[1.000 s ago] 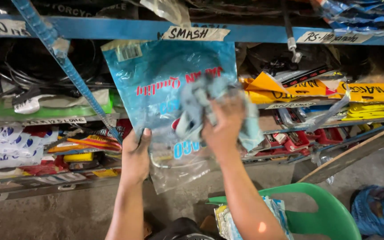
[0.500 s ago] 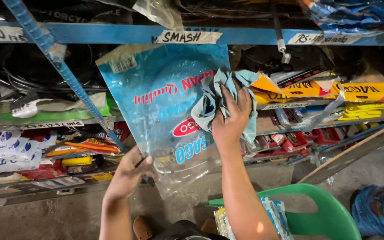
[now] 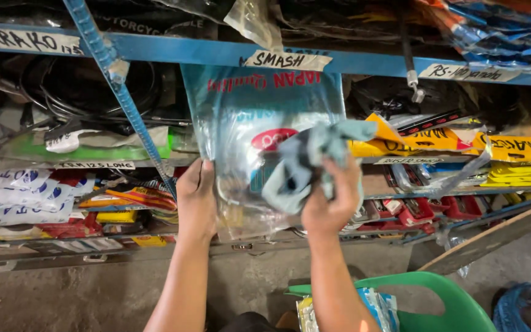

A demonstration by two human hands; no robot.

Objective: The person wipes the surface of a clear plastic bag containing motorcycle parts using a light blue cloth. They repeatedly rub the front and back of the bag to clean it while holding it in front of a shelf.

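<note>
Raised since half a second ago, the bag (image 3: 259, 123) now reaches the blue shelf rail (image 3: 173, 49), and its red lettering reads upside down. The left hand (image 3: 196, 198) pinches the bag's lower left edge, thumb in front and fingers behind. The right hand (image 3: 333, 200) is closed around a pale blue rag (image 3: 311, 161) and presses it against the bag's clear front, low on the right side.

Behind stand crowded shelves: black cables (image 3: 81, 92) on the left, a green pack (image 3: 87, 150) below them, yellow packets (image 3: 456, 144) on the right (paper labels are taped along the rail). A blue brace (image 3: 118, 92) slants down across the left bay. Below is bare grey floor (image 3: 93, 295), with a green plastic chair (image 3: 444, 307) bottom right, holding what may be more packets, though they are partly hidden.
</note>
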